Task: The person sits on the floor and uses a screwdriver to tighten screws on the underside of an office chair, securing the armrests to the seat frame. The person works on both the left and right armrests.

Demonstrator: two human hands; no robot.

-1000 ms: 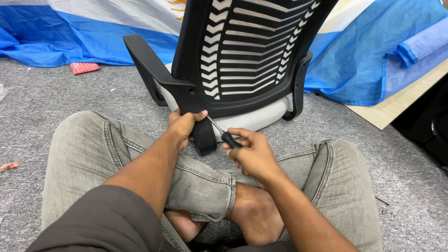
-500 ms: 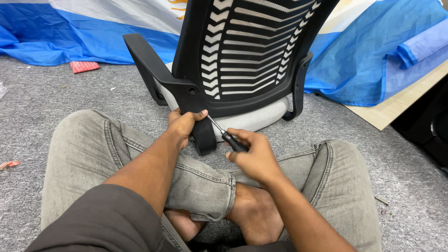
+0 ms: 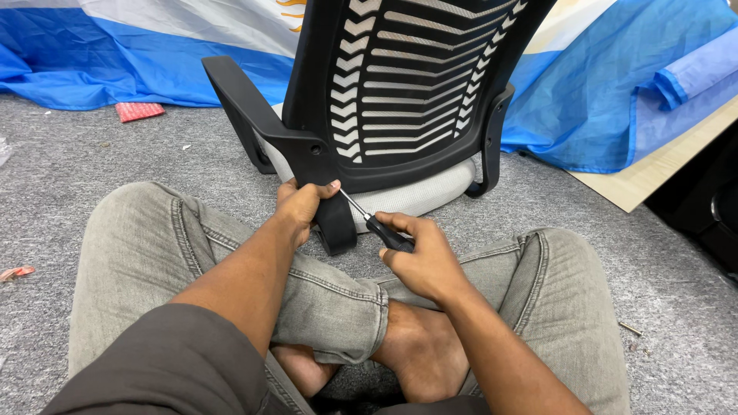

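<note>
Black plastic at frame centre: the left hand (image 3: 302, 204) clamped the chair's lower bracket (image 3: 336, 223), steadying the chair back (image 3: 407, 84). The right hand (image 3: 421, 257) gripped a screwdriver (image 3: 380, 228), its tip angled up toward the left thumb, apparently at a fastener.

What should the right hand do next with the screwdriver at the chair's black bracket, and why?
Probably turn the screwdriver in place. Its tip sits at the black bracket beside the left hand, which grips the bracket; the right hand is closed on the handle. The screw itself is hidden.
</note>
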